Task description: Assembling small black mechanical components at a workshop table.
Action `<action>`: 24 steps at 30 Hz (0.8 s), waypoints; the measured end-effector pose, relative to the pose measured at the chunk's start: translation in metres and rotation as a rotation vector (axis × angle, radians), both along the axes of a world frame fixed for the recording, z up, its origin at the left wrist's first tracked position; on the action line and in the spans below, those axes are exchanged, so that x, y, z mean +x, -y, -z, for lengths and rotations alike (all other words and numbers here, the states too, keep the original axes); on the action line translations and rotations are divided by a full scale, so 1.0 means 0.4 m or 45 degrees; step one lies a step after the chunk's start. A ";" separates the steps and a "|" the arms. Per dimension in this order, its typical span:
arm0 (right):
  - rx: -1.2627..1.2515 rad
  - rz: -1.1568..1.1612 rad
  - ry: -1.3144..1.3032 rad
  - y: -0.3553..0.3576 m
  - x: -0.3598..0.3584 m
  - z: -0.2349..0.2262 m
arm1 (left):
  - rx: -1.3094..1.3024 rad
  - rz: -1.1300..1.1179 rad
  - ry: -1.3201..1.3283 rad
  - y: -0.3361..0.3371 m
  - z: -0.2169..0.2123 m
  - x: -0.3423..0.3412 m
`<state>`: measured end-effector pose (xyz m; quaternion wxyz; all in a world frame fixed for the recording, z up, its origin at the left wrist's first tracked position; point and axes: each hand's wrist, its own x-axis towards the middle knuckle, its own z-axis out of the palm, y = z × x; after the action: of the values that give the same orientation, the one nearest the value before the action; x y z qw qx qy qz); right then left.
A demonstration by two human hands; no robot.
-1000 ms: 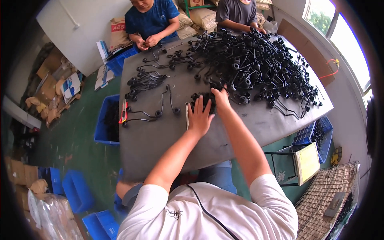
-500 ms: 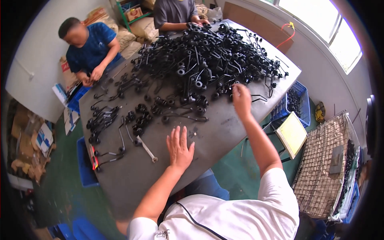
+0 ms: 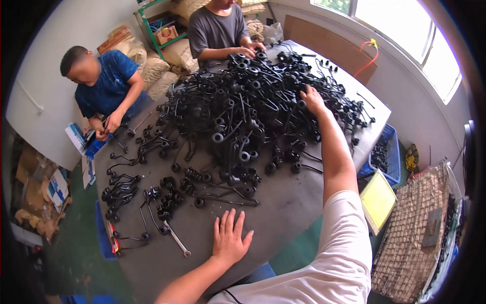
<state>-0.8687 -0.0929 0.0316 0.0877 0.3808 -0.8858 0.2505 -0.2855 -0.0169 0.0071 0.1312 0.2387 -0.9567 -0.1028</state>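
Observation:
A big heap of black bent metal rods with round ring ends [image 3: 248, 109] covers the far half of the table. My right hand [image 3: 314, 101] is stretched out over the heap's right part, its fingers slightly bent and apart, their tips at the rods; I see no rod held. Flat on the bare table top nearer me rests my left hand [image 3: 231, 239], fingers spread, holding nothing. Left of it lies an open-end wrench [image 3: 178, 240]. Just beyond that hand is a pair of bent rods [image 3: 228, 197], with small black ring parts [image 3: 169, 200] to their left.
Two people stand across the table: one in a blue shirt [image 3: 109, 83], hands on small parts at the left edge, another in a grey shirt [image 3: 217, 30] touching the heap. A blue crate [image 3: 387, 152], a yellow-topped stool [image 3: 378, 201] and a wire cage [image 3: 412, 233] stand right.
My right hand has reached farther forward into the heap. The left hand stays flat on the table. My view has shifted, showing more of the person in grey.

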 end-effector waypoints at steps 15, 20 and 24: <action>0.794 -0.274 0.042 0.044 0.014 -0.092 | 0.072 -0.044 0.010 0.017 -0.012 0.005; 0.361 -0.070 0.084 -0.063 0.019 -0.049 | 0.051 -0.012 -0.056 0.009 -0.007 -0.002; 0.159 -0.145 0.094 -0.129 0.109 -0.029 | 0.028 -0.016 -0.106 0.006 0.002 0.000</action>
<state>-0.8249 -0.0415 0.0432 0.0167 0.4257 -0.8792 0.2133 -0.2855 -0.0194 0.0063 0.1690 0.2417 -0.9477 -0.1222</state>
